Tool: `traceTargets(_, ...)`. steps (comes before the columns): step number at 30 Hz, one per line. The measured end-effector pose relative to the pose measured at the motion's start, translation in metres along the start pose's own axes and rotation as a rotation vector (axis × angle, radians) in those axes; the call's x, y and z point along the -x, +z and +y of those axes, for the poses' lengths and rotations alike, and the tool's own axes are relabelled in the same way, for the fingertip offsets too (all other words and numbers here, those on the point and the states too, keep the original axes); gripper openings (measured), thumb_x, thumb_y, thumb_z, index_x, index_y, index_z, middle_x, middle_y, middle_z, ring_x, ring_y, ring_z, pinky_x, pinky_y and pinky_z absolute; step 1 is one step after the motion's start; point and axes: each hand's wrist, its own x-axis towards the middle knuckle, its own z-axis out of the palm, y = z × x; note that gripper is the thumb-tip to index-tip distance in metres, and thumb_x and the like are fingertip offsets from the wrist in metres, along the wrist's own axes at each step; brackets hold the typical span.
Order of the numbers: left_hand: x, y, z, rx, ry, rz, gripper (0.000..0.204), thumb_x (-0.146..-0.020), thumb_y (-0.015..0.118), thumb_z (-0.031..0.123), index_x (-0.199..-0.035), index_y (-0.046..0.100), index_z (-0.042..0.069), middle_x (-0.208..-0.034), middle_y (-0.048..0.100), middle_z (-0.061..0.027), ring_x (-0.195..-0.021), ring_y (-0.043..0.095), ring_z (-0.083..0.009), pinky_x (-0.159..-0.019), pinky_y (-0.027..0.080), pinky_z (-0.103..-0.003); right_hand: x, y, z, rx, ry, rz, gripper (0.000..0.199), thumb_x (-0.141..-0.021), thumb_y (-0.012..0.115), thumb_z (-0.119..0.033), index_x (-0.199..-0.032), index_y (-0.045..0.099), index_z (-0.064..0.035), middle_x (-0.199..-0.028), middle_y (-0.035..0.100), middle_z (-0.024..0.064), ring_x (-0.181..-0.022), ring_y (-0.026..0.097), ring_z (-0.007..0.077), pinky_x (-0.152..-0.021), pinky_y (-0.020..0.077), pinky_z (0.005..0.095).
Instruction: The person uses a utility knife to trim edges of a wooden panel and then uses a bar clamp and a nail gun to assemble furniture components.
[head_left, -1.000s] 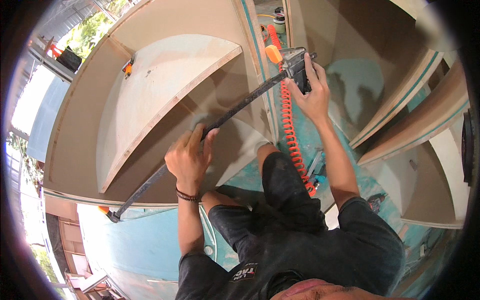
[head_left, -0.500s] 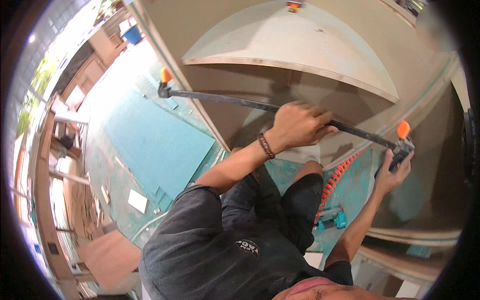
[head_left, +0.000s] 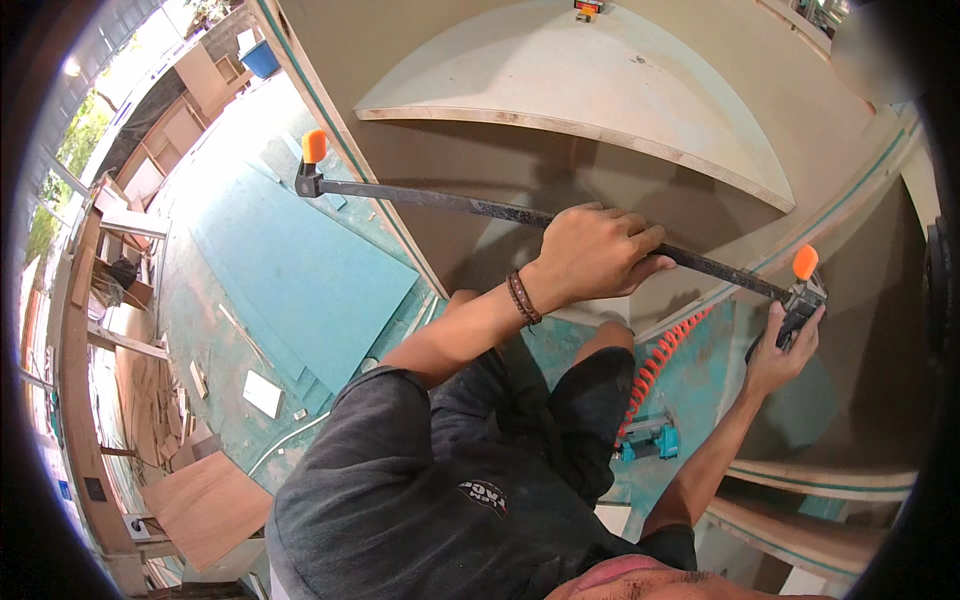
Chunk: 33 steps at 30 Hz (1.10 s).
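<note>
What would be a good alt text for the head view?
A person's left hand grips the middle of a long black bar clamp across a curved plywood frame, while the right hand holds its handle end beside an orange coiled hose.

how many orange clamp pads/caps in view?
3. One on the far jaw end of the long bar clamp, one by the handle the right hand grips, and one on a small clamp at the top edge. More may be hidden behind panels.
</note>
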Motion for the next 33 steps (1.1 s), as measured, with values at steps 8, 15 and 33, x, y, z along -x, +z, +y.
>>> traceTargets(8, 0.001, -0.006, 0.0, -0.041, 0.005, 0.018, 0.028, -0.085, 0.07, 0.044, -0.09, 0.072, 0.017, -0.066, 0.061, -0.0007, -0.059, 0.064, -0.02, -0.049, 0.048, -0.033, -0.005, -0.005, -0.005, 0.07, 0.001, -0.057, 0.068, -0.087, 0.077, -0.025, -0.146, 0.048, -0.0049, -0.129, 0.055, 0.0204, -0.115, 0.058, 0.0275, -0.093, 0.0488, 0.0374)
traceTargets(15, 0.002, -0.005, -0.001, -0.038, 0.012, -0.005, 0.03, -0.085, 0.07, 0.046, -0.093, 0.073, 0.017, -0.068, 0.062, -0.0014, -0.06, 0.065, -0.0203, -0.049, 0.049, -0.033, -0.007, -0.01, -0.007, 0.04, 0.057, -0.114, 0.068, -0.086, 0.078, -0.024, -0.144, 0.05, -0.0046, -0.125, 0.057, 0.0194, -0.113, 0.059, 0.0295, -0.096, 0.0474, 0.0392)
traceTargets(33, 0.075, -0.126, -0.124, -1.001, -0.4, 0.638, 0.078, -0.081, 0.078, 0.053, -0.137, 0.055, 0.005, -0.131, 0.058, -0.0157, -0.124, 0.05, -0.0305, -0.102, 0.037, -0.049, -0.033, -0.033, -0.007, 0.08, 0.079, -0.101, 0.078, -0.071, 0.086, -0.026, -0.139, 0.055, -0.0012, -0.119, 0.058, 0.0198, -0.102, 0.063, 0.0301, -0.088, 0.0518, 0.0387)
